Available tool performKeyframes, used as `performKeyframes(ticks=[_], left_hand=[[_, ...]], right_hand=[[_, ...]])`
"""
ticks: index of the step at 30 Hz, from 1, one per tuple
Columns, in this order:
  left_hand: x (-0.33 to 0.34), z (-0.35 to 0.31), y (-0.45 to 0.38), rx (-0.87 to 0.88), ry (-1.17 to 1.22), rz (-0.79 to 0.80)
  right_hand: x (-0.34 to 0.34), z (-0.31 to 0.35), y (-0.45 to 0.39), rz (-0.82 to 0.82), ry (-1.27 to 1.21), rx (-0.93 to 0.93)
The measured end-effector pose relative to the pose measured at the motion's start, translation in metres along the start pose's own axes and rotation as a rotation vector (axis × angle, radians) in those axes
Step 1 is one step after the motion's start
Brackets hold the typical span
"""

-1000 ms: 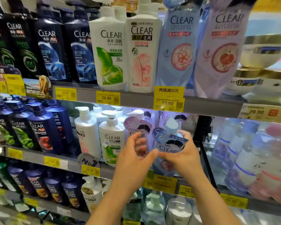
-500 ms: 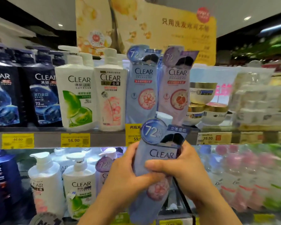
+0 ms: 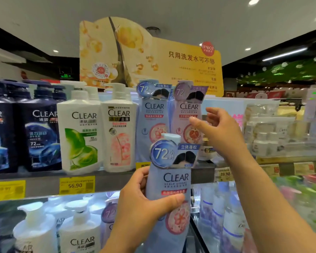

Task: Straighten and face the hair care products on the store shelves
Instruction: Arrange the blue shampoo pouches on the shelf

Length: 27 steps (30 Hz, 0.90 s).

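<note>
Head view. I am holding a pale blue CLEAR bottle in my left hand, grip closed around its middle, thumb across the front label and fingers behind. The bottle is standing upright, long axis vertical, label and round "72" collar tag facing me. It is off the shelf, in the air in front of the shelf edge.

My right hand is empty, grip open, fingers spread and thumb extended. It is reaching above and to the right of the held bottle, toward the top shelf. Its thumb is lying in front of the lilac CLEAR bottle; I cannot tell whether it is touching.

Directly above my left grip, the matching blue CLEAR bottle is standing on the top shelf, just left of the lilac one, both upright and facing front. Further left of my grips, the white CLEAR pump bottles and dark blue CLEAR bottles are facing front in a row.

Judgement: the held bottle appears to belong with its blue twin, above the left grip and slightly left. The right hand is the nearer one to that row and is placed to part or steady the lilac bottle; the left would need to lift the bottle straight up, keeping it vertical. Risk: the cardboard tags snagging on one another.
</note>
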<state>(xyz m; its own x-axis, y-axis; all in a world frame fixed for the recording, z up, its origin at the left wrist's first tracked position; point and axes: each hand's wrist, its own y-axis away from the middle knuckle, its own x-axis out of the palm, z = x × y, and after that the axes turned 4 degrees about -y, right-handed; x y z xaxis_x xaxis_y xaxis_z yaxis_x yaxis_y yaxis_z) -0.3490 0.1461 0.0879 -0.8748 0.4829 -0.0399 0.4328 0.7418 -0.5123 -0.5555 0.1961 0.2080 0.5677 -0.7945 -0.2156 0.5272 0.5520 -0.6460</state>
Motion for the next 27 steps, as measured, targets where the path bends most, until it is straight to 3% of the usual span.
performKeyframes(ticks=[6,16,24,27], left_hand=[[-0.014,0.001,0.001,-0.032,0.003,-0.045],[-0.055,-0.011,0.005,0.037,-0.063,-0.152],[-0.058,-0.012,0.000,0.053,-0.148,-0.179],[-0.056,-0.008,-0.001,0.059,-0.156,-0.202]], right_hand=[[0.028,-0.003,-0.045,0.093,0.054,0.064],[0.029,-0.007,-0.041,-0.002,-0.103,0.016],[-0.004,0.012,0.008,-0.055,-0.533,-0.235],[-0.022,0.018,0.035,0.091,-0.590,-0.261]])
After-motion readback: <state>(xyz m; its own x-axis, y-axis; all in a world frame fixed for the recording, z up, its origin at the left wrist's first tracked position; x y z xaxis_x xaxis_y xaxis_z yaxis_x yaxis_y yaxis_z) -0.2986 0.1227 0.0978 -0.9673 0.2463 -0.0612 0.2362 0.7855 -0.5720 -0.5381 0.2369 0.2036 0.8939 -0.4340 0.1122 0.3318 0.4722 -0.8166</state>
